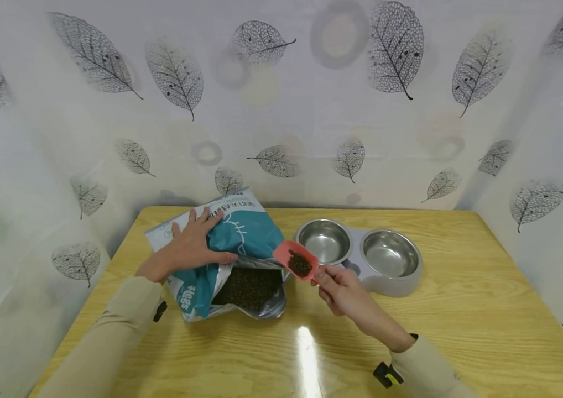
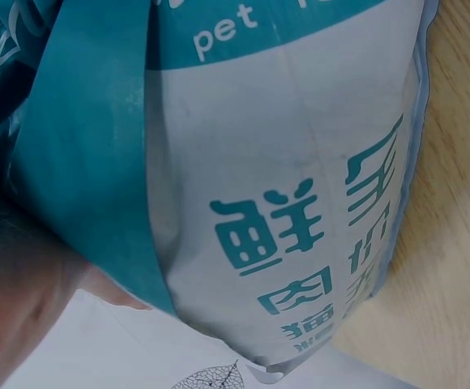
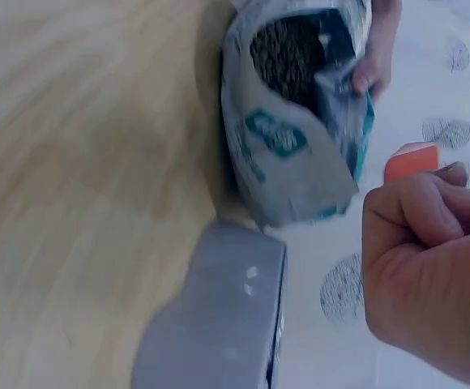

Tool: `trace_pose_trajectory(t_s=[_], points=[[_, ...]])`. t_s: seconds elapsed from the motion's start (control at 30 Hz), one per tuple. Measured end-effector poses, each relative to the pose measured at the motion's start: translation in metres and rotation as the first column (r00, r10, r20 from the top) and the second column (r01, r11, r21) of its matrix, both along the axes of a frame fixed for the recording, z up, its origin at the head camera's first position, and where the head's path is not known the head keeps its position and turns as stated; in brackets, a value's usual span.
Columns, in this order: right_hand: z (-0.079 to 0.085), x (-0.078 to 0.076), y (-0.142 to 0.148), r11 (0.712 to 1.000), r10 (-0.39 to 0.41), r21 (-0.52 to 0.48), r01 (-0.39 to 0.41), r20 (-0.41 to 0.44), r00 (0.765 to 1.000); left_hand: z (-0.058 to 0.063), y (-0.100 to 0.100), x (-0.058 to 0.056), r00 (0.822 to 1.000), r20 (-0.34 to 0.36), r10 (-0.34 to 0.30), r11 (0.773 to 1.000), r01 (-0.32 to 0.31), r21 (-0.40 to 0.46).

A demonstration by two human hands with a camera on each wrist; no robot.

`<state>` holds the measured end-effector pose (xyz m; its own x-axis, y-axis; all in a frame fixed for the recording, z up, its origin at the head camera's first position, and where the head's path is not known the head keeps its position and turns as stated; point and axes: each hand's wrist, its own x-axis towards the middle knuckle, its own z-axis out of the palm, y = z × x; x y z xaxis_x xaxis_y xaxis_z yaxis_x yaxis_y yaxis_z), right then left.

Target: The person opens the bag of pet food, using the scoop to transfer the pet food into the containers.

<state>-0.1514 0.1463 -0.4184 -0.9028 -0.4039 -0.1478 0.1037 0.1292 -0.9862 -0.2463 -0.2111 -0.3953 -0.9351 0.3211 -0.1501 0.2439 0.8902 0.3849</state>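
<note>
A teal and white pet food bag lies on its side on the table, its mouth facing the near side. Brown kibble shows inside the silvery lining. Fingers spread, my left hand rests on top of the bag, its thumb along the edge of the mouth. My right hand grips the handle of a small pink scoop, which holds a heap of kibble. The scoop is raised between the bag's mouth and a grey double pet bowl. In the right wrist view, curled fingers hide most of the scoop.
Two round steel basins sit in the grey holder, the left basin closer to the bag than the right basin. A wooden table carries everything. Behind it hangs a pale curtain with a leaf print.
</note>
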Motion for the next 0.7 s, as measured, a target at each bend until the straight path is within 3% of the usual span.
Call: trace_pose_trajectory(t_s=[0.07,0.17,0.3,0.47,0.53,0.7], points=[[0.002,-0.006,0.008,0.995,-0.066,0.067,0.068,-0.031,0.997,0.0,0.0,0.0,1.0,0.0,-0.002,1.0,0.002,-0.001],[0.003,-0.015,0.021,0.965,-0.163,0.189,0.181,-0.105,0.981,0.0,0.0,0.0,1.0,0.001,-0.002,1.0,0.002,-0.002],[-0.001,-0.03,0.035,0.881,-0.217,0.366,0.3,-0.251,0.943,0.001,0.0,0.001,1.0,0.006,-0.001,1.0,0.001,0.0],[-0.01,-0.047,0.045,0.739,-0.188,0.52,0.429,-0.451,0.872,0.001,0.0,0.001,1.0,0.002,-0.003,1.0,0.003,0.005],[-0.012,-0.051,0.047,0.704,-0.163,0.551,0.448,-0.489,0.857,0.001,0.0,0.0,1.0,-0.001,-0.006,1.0,0.006,0.005],[-0.014,-0.057,0.047,0.657,-0.055,0.598,0.46,-0.57,0.82,0.001,0.0,0.0,1.0,-0.001,-0.003,1.0,0.003,0.004]])
